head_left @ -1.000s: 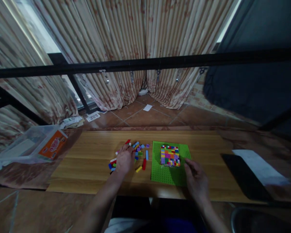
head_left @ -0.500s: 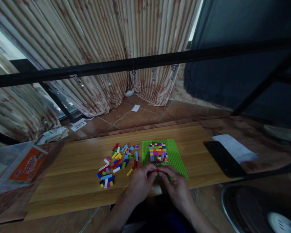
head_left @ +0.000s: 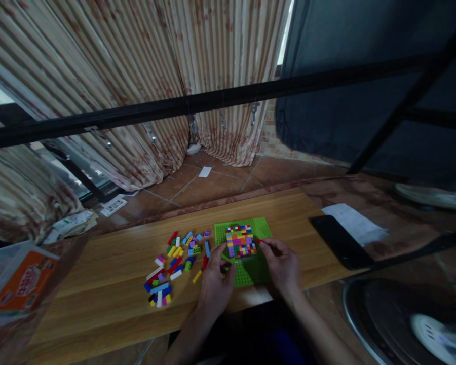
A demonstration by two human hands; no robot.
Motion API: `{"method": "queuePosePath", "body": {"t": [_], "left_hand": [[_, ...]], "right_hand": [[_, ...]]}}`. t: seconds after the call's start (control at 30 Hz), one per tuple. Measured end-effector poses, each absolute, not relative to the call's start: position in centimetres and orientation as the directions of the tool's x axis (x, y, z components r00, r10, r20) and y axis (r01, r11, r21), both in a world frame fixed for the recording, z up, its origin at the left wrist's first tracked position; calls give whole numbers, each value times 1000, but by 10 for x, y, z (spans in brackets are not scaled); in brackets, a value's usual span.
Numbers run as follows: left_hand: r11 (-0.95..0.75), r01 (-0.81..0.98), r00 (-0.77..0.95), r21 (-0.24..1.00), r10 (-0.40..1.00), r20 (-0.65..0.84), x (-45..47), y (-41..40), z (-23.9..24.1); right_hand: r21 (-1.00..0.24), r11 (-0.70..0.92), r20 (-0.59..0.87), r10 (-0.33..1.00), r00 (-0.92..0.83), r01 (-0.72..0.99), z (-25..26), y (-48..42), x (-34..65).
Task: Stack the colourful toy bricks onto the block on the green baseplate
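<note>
A green baseplate (head_left: pixel 264 230) lies on the wooden table (head_left: pixel 117 263), with a square of many-coloured bricks (head_left: pixel 240 240) built on it. My right hand (head_left: pixel 283 263) pinches a small red brick (head_left: pixel 258 241) at the right edge of that square. My left hand (head_left: pixel 215 284) rests on the baseplate's near left corner, fingers curled, fingertips close to the square's left side. Whether it holds anything is hidden. A scatter of loose coloured bricks (head_left: pixel 175 261) lies to the left of the baseplate.
A black tablet-like slab (head_left: pixel 336 241) with white paper (head_left: pixel 353 223) lies at the table's right end. A clear plastic box with an orange label (head_left: pixel 21 286) stands at the far left. A black metal bar (head_left: pixel 228 96) crosses above. Curtains hang behind.
My left hand left the loose bricks and met the right hand at the baseplate's near edge. Now the hands are apart, the right one holding a red brick beside the square. The view has swung right.
</note>
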State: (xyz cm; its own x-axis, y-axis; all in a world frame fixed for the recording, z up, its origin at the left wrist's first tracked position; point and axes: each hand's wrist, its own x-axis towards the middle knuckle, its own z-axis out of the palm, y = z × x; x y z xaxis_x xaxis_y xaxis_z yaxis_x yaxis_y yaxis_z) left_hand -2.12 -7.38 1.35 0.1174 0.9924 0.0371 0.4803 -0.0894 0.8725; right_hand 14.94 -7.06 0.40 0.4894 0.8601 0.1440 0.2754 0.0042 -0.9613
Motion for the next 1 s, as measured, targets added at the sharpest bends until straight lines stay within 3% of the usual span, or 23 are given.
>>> {"method": "queuePosePath", "body": {"t": [0.57, 0.83, 1.0], "left_hand": [[-89, 379, 212, 921, 977, 7, -26, -75, -12], [-85, 398, 221, 913, 975, -5, -26, -76, -9], [-96, 414, 211, 905, 978, 7, -26, -77, -10]], "right_hand": [[-966, 8, 136, 863, 487, 258, -9, -57, 136], [-999, -35, -28, 884, 467, 6, -6, -45, 144], [-996, -80, -83, 910, 407, -23, -10, -36, 148]]}}
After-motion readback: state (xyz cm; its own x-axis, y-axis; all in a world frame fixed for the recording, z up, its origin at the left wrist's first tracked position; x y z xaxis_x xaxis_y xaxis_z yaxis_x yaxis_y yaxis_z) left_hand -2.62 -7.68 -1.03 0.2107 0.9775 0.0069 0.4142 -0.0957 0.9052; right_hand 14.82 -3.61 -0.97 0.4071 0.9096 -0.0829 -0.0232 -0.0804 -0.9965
